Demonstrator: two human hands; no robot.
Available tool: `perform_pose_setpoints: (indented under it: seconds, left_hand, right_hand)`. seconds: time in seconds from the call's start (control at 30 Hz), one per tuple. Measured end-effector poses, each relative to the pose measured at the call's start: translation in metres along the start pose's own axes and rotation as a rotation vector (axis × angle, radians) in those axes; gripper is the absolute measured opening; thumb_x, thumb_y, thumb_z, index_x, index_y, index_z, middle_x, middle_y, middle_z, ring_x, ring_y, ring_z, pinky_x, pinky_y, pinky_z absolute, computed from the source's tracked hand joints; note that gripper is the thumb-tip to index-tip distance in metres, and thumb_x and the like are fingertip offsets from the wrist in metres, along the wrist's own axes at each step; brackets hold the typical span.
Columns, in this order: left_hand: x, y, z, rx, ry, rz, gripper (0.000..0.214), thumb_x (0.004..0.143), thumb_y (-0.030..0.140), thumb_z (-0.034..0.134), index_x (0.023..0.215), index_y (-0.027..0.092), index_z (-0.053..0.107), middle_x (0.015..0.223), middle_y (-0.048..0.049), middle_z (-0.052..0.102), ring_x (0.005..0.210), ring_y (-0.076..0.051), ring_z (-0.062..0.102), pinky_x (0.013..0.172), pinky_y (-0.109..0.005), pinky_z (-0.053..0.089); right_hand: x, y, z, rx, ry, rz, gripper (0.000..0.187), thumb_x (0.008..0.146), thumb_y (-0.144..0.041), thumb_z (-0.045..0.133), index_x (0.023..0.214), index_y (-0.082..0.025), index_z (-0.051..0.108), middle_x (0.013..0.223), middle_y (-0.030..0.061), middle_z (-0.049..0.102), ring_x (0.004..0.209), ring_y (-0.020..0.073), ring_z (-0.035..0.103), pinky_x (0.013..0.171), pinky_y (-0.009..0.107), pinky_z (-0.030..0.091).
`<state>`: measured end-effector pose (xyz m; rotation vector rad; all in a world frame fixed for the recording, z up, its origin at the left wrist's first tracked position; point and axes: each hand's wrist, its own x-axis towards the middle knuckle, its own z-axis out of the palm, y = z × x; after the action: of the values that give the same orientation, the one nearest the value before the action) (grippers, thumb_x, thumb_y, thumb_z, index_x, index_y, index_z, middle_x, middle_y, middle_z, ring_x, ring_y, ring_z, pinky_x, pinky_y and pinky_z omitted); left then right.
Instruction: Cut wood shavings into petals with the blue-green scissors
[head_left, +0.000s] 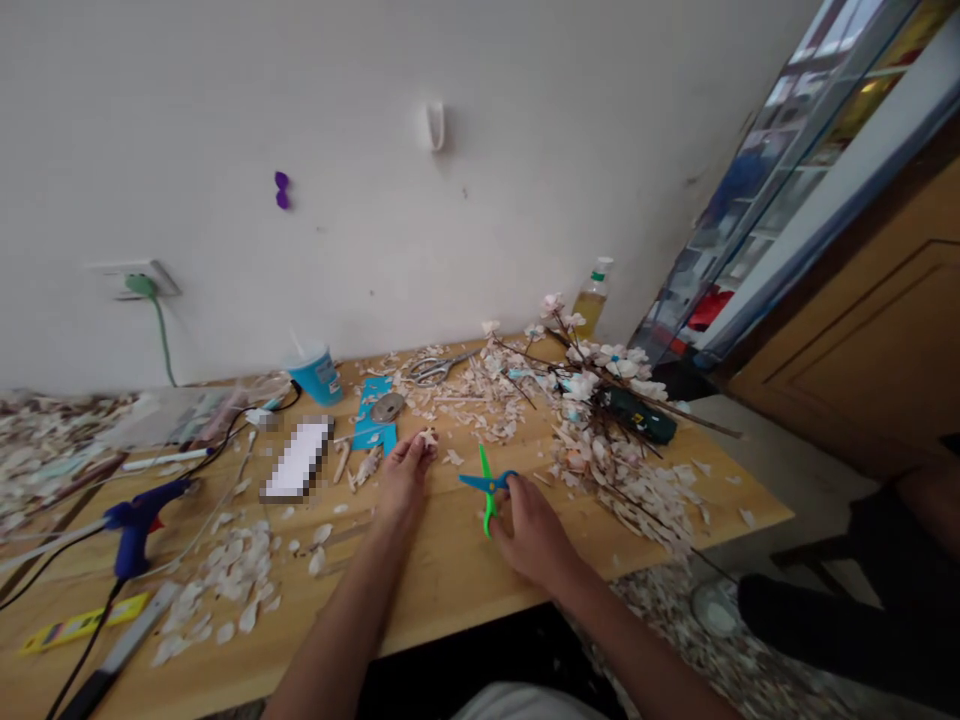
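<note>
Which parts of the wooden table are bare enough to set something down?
Bare wood lies between the left hand and right hand, reaching the near edge of the table, and right of the green scissors. Crowded: the branch pile and the petal scatter by the blue glue gun.

The wooden table (450,570) stands against the white wall (375,150). On it, the small green-and-blue plastic scissors (487,487) lie just right of centre, with the right hand (534,535) touching them and the left hand (405,475) just to their left. Behind, near the wall, lie the metal scissors (435,368), with the blue paper cup (316,373) to their left. The blue glue gun (139,520) rests far left. The branches with pale shell flowers (607,385) lie right, before the plastic bottle of yellow liquid (592,298).
</note>
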<state>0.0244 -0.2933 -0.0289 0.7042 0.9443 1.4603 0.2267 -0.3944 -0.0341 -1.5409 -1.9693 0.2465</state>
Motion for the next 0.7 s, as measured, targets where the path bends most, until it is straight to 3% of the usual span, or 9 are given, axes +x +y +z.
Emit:
perform_pose_setpoints:
  seconds: [0.13, 0.33, 0.4, 0.57, 0.7]
  left_hand:
    - [-0.006, -0.003, -0.003, -0.008, -0.057, -0.032, 0.036, 0.067, 0.037, 0.085, 0.097, 0.02, 0.074, 0.09, -0.0022, 0.074, 0.079, -0.013, 0.065, 0.08, -0.025, 0.052]
    - [-0.016, 0.004, -0.006, -0.043, -0.26, -0.203, 0.031, 0.067, 0.03, 0.083, 0.09, 0.015, 0.069, 0.086, -0.0058, 0.071, 0.083, -0.019, 0.068, 0.088, -0.036, 0.054]
    - [-0.017, 0.005, -0.007, -0.063, -0.272, -0.229, 0.03, 0.068, 0.03, 0.082, 0.088, 0.015, 0.066, 0.083, -0.0055, 0.07, 0.085, -0.021, 0.069, 0.088, -0.038, 0.054]
    - [-0.017, 0.002, -0.009, -0.071, -0.244, -0.277, 0.026, 0.07, 0.023, 0.082, 0.086, 0.014, 0.064, 0.079, -0.0031, 0.068, 0.077, -0.015, 0.068, 0.082, -0.03, 0.056]
    - [-0.017, -0.004, -0.008, -0.112, -0.212, -0.283, 0.027, 0.073, 0.025, 0.081, 0.091, 0.015, 0.064, 0.085, -0.0037, 0.069, 0.09, -0.016, 0.069, 0.085, -0.027, 0.056]
  right_hand:
    - [0.023, -0.009, -0.006, -0.025, -0.159, 0.0, 0.03, 0.085, -0.027, 0.062, 0.111, -0.014, 0.053, 0.106, 0.0131, 0.063, 0.101, 0.0274, 0.058, 0.091, 0.04, 0.048]
    - [0.047, 0.001, -0.033, -0.131, -0.277, -0.145, 0.033, 0.084, -0.02, 0.063, 0.115, -0.017, 0.054, 0.114, 0.0103, 0.063, 0.108, 0.0251, 0.055, 0.093, 0.036, 0.044]
    - [0.054, 0.004, -0.041, -0.22, -0.31, -0.181, 0.031, 0.084, -0.021, 0.063, 0.114, -0.016, 0.056, 0.116, 0.0114, 0.063, 0.109, 0.026, 0.054, 0.094, 0.037, 0.042]
    - [0.063, 0.004, -0.051, -0.384, -0.342, -0.157, 0.027, 0.085, -0.022, 0.063, 0.111, -0.014, 0.059, 0.112, 0.0132, 0.064, 0.105, 0.0281, 0.055, 0.09, 0.038, 0.041]
    - [0.055, -0.007, -0.046, -0.444, -0.313, -0.096, 0.026, 0.087, -0.024, 0.062, 0.11, -0.013, 0.059, 0.109, 0.014, 0.064, 0.104, 0.0301, 0.056, 0.087, 0.039, 0.042]
